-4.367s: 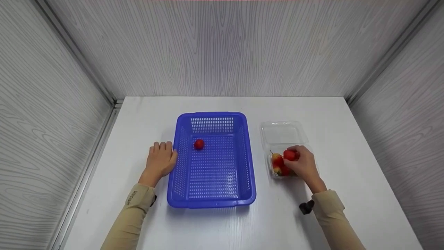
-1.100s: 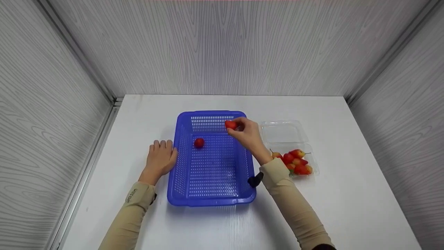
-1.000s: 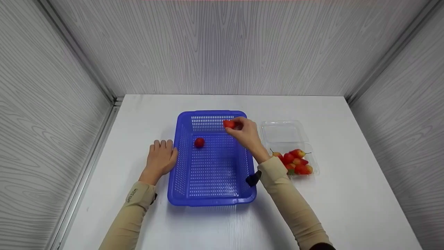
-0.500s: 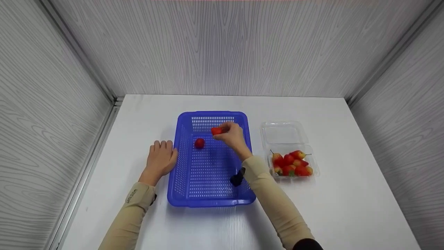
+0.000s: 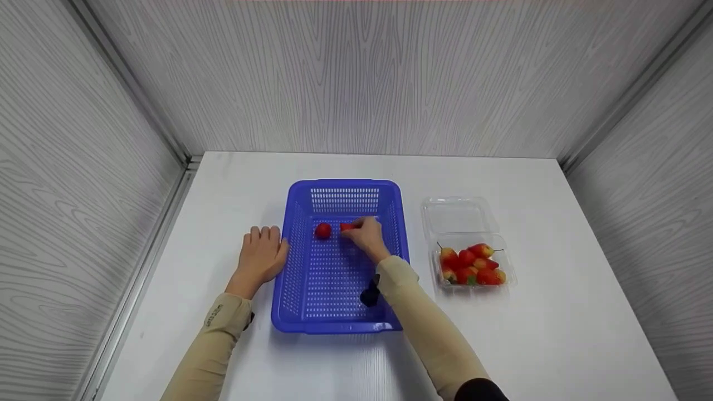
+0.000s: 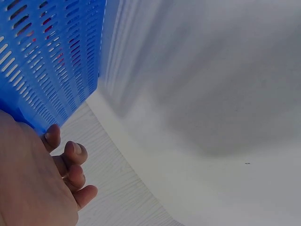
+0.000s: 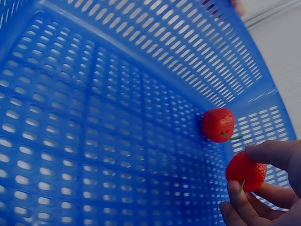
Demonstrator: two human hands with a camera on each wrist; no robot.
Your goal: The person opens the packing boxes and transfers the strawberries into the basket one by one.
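A blue perforated basket (image 5: 292,267) stands in the middle of the white table. One red strawberry (image 5: 322,230) lies on its floor near the far left; in the right wrist view this strawberry (image 7: 218,124) lies by the basket wall (image 7: 155,42). My right hand (image 5: 365,235) is low inside the basket and pinches a second strawberry (image 5: 347,226), (image 7: 246,170) just right of the first. My left hand (image 5: 263,257) rests flat on the table with fingers straight against the basket's left wall (image 6: 42,61); the left hand (image 6: 42,188) shows there too.
A clear plastic clamshell (image 5: 458,214) lies open to the right of the basket, its near half holding several red-and-yellow strawberries (image 5: 470,266). Grey wood-grain walls close in the table on the left, back and right.
My right hand carried a strawberry from the clamshell over the basket's far right rim, then left and down to the basket floor beside the first berry. The left hand stayed put.
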